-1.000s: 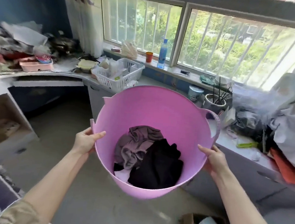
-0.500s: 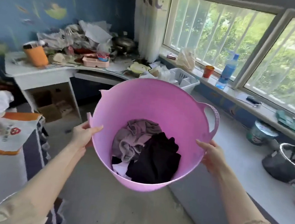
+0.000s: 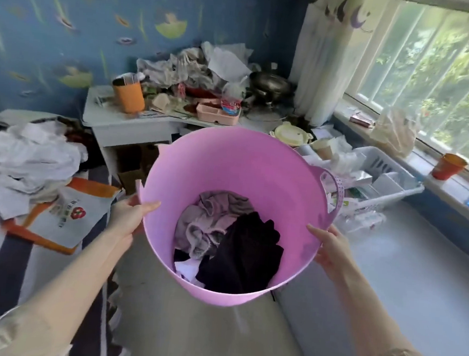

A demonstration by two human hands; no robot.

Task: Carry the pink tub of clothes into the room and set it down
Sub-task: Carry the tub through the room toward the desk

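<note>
The pink tub (image 3: 237,161) hangs in the air at the middle of the view, tilted toward me. In its bottom lie a mauve garment (image 3: 210,221) and a black garment (image 3: 247,252), with a bit of white cloth under them. My left hand (image 3: 130,216) grips the tub's left rim, thumb over the edge. My right hand (image 3: 329,247) holds the right rim just below the looped handle (image 3: 332,191). Both forearms reach in from the bottom corners.
A cluttered white desk (image 3: 125,125) with an orange cup stands against the blue wall ahead. A striped bed (image 3: 5,261) with white clothes and an orange-edged bag is at left. A white basket (image 3: 390,179) sits on the grey ledge under the window. Bare floor (image 3: 187,331) lies below the tub.
My view has swung left: the window slid to the right edge, and the blue wall, desk and bed came into sight. Both hands keep the same hold on the tub.
</note>
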